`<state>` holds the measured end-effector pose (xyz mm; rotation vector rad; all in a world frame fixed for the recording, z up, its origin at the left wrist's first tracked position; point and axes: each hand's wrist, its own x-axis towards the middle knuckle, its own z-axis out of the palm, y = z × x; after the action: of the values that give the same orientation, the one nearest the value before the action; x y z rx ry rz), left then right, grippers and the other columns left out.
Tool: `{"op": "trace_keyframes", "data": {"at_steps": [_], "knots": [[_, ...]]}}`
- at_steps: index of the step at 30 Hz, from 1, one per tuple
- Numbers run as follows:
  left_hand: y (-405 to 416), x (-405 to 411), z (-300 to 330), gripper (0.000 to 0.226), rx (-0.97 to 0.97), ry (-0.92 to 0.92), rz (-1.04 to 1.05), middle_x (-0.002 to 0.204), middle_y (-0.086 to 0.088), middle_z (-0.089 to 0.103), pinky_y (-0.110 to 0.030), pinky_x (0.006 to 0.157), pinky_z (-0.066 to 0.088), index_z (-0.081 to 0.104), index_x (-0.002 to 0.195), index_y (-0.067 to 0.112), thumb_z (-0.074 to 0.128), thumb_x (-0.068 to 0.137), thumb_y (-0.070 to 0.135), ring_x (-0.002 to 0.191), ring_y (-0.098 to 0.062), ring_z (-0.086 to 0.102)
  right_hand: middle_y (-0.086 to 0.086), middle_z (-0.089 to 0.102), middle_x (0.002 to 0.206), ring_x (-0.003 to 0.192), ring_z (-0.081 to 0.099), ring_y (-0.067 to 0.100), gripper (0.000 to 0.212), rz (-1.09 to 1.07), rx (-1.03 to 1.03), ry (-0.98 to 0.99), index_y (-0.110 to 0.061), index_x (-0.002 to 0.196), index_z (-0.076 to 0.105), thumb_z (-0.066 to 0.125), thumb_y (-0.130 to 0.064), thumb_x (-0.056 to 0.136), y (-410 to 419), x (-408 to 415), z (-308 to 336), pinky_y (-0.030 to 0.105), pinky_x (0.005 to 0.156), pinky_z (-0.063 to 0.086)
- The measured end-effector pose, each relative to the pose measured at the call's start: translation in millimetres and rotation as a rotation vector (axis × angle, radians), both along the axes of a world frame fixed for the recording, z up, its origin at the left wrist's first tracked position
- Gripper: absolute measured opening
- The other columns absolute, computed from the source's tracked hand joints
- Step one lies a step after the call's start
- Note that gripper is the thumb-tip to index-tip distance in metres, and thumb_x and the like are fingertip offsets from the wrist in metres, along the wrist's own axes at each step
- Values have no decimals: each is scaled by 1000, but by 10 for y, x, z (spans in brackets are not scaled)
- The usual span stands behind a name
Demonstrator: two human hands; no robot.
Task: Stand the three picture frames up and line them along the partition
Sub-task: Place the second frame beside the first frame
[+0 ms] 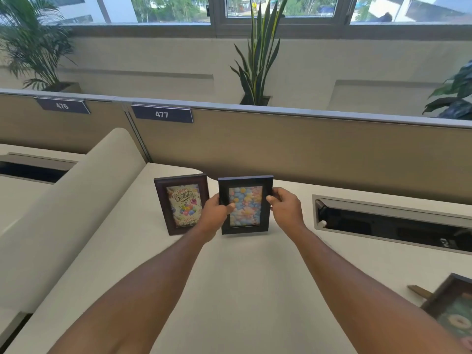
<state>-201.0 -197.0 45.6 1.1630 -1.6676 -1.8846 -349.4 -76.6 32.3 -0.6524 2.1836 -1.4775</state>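
**Inspector:** What was the position at the desk when you looked?

**Onlooker:** Two frames were up. A dark brown wooden frame holding a "Happy Birthday" card (181, 204) stood on the pale desk top (242, 277), just in front of the tan fabric partition (319, 159). Just beside it, on its right, was a black frame with a pastel balloon picture (245, 204), upright and facing the person.

**Inspector:** And the hands?

**Onlooker:** Both were on the black frame. The left hand (213, 215) grasped its left edge, thumb on the front. The right hand (286, 209) pinched its right edge, fingers curled round the side. I could not tell whether its foot was already on the desk or just above it.

**Inspector:** The third frame?

**Onlooker:** A brown frame with a greenish picture (452, 310) lay flat at the near right of the desk, well apart from the others, its stand sticking out to the left.

**Inspector:** Your reading of the step?

**Onlooker:** The second frame was being set in line, I judged, so the task was past halfway. The next move would call for letting go only once the prop at the back took the weight, and for squaring it with the birthday frame. Then the flat one needed fetching, with room left for it before the open cable trough (393, 226).
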Motion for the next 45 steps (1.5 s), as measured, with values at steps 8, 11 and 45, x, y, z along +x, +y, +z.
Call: {"op": "trace_keyframes", "data": {"at_steps": [8, 11, 45], "knots": [[-186, -132, -151, 36, 50, -40, 47, 120, -4, 65, -26, 72, 53, 54, 132, 13, 56, 98, 6, 104, -19, 62, 4, 71, 103, 100, 66, 24, 19, 9, 22, 3, -15, 108, 69, 54, -14, 97, -267, -126, -81, 40, 82, 57], [-193, -152, -191, 38, 76, -52, 58, 124, -6, 65, -29, 73, 54, 53, 135, 14, 57, 98, 8, 106, -20, 63, 3, 71, 103, 99, 65, 23, 19, 16, 30, 20, -13, 109, 69, 53, -14, 98, -283, -139, -99, 34, 77, 55], [523, 219, -526, 78, -201, -350, 59, 165, -4, 24, -37, 117, 30, 17, 157, 17, 62, 95, 25, 150, -24, 27, 4, 70, 117, 110, 64, 25, 29, 46, 105, 6, -15, 125, 65, 53, -22, 100, -525, -32, -75, 35, 86, 55]]}}
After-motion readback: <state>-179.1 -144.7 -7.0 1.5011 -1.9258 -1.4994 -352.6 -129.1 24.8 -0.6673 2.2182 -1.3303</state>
